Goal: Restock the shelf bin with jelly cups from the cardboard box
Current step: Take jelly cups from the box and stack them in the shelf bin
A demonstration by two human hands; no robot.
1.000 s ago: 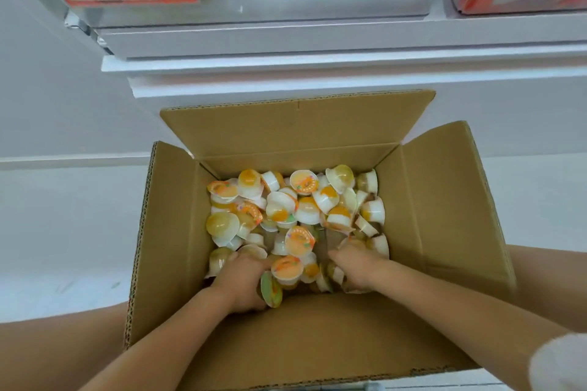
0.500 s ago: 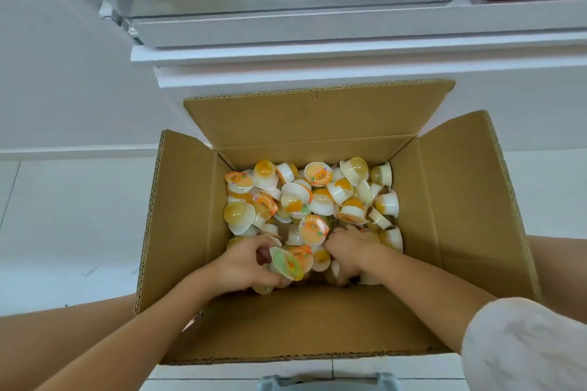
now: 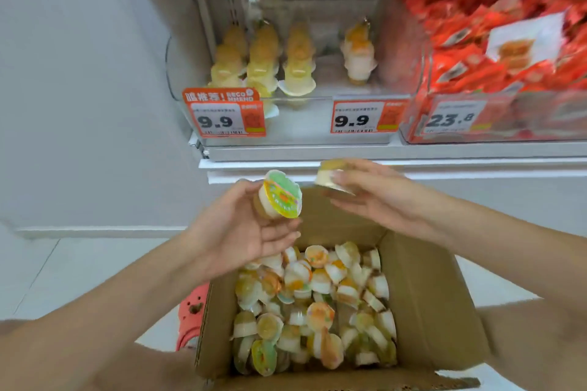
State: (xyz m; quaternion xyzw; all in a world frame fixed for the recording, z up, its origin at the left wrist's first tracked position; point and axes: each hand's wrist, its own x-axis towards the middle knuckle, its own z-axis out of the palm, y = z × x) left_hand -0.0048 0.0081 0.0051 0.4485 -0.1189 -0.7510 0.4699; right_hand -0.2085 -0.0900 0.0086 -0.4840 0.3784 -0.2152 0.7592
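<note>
While the box [image 3: 438,301] of jelly cups [image 3: 313,305] stands open on the floor below the shelf, one cup [image 3: 279,200] is held in the left hand [image 3: 241,228] and a second cup [image 3: 332,176] is pinched in the right hand's [image 3: 378,197] fingers [image 3: 341,175]. Stacked cups are seen in the clear bin [image 3: 286,63] above, beside red packets [image 3: 508,35].

left hand [image 3: 244,225] palm up with fingers curled, right hand [image 3: 378,197] raised, thumb pinching, both forearms outstretched
</note>
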